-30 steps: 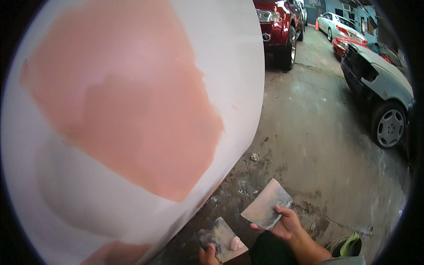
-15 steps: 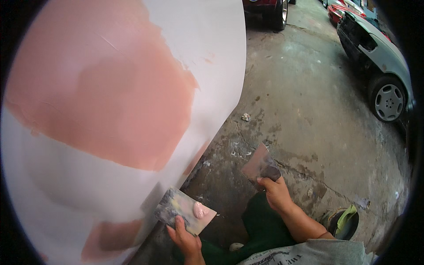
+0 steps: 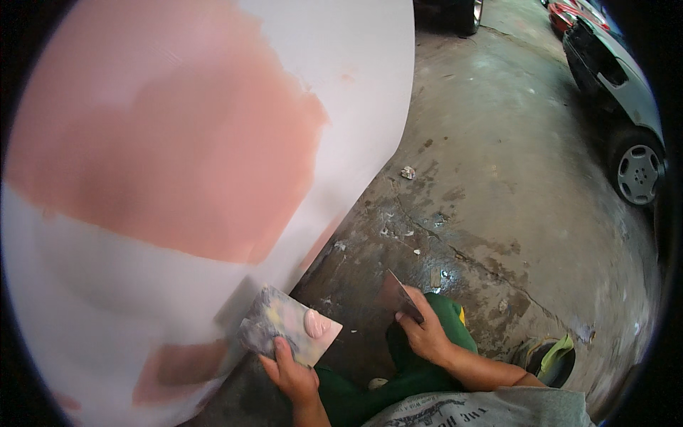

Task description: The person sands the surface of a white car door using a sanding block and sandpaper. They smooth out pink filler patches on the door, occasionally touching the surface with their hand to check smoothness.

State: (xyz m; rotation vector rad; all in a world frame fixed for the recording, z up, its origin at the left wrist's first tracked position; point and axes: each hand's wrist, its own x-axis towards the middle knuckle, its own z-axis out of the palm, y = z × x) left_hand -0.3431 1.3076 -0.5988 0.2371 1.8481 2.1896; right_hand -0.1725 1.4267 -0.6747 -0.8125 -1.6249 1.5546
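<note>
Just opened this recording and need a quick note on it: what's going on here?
A person works bare-handed beside a large curved white panel that bears pink patches. Their left hand grips a smeared flat board with a lump of pink paste on it, close by the panel. Their right hand holds a thin, flat sheet, tilted, apart from both board and panel. A grey car stands farther off at the right.

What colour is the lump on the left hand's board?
The lump is pale pink; head view shows it.
</note>
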